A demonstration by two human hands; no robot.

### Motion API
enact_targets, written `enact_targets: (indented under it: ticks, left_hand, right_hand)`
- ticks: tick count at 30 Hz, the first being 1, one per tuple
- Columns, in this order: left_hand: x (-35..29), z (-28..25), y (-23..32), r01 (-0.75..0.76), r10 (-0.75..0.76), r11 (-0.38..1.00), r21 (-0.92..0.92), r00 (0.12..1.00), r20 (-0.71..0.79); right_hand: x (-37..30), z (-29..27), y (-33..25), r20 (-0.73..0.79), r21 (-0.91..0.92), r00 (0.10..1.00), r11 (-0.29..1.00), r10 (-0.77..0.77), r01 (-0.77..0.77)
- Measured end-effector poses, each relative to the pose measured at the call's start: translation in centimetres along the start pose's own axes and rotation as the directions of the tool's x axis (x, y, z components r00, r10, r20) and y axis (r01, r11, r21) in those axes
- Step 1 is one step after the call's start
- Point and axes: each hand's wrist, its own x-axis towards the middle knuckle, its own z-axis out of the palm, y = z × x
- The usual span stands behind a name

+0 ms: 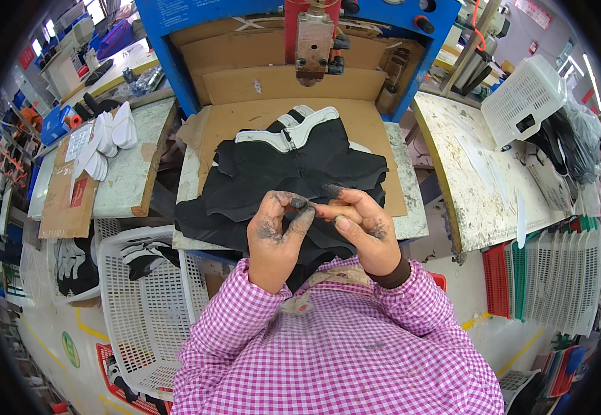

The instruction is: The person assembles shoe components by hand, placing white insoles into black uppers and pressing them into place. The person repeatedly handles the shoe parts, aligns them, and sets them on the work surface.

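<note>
Both hands meet fingertip to fingertip above a stack of black fabric pieces [252, 180]. The thumb and forefinger of my left hand [277, 234] are pinched together, touching a fingertip of my right hand. My right hand [371, 233] has bent fingers and its thumb drawn in close to them. Anything between the fingertips is too small to make out. Dark smudges mark both hands. The stack lies on a cardboard-covered worktable [391, 176], and a white curved trim [314, 126] runs along the top piece's far edge.
A blue machine frame [169, 69] with a metal press head [314, 45] stands over the table's far side. White cut pieces [103, 142] lie on the left table. A white basket [152, 304] sits lower left. The right table [452, 162] carries an upturned white basket [527, 97].
</note>
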Motion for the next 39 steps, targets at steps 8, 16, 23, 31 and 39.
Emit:
enact_targets:
  ticks: [8,16,23,31,39]
  left_hand:
    - [-0.6,-0.4,-1.2,-0.217,0.256,0.910,0.354,0.964,-0.068]
    - [-0.2,-1.4,-1.6,-0.188,0.187,0.909,0.372,0.982,0.038]
    - [-0.8,-0.9,-1.7,-0.387,0.414,0.697,0.604,0.905,0.101]
    - [-0.7,-1.1,0.2,-0.409,0.457,0.705,0.580,0.887,0.070]
    - [-0.4,-1.6,1.0,-0.487,0.486,0.659,0.573,0.857,0.169]
  right_hand:
    - [-0.1,1.0,0.6,0.054,0.130,0.999,0.991,0.004,-0.011]
    - [-0.3,1.1,0.8,0.062,0.122,0.997,0.992,0.037,-0.044]
    - [-0.3,1.0,1.1,0.061,0.178,0.998,0.983,0.035,-0.046]
    - [-0.1,0.5,1.2,0.074,0.203,0.997,0.979,-0.024,0.009]
    - [-0.4,0.6,0.6,0.095,0.328,0.994,0.942,0.047,-0.076]
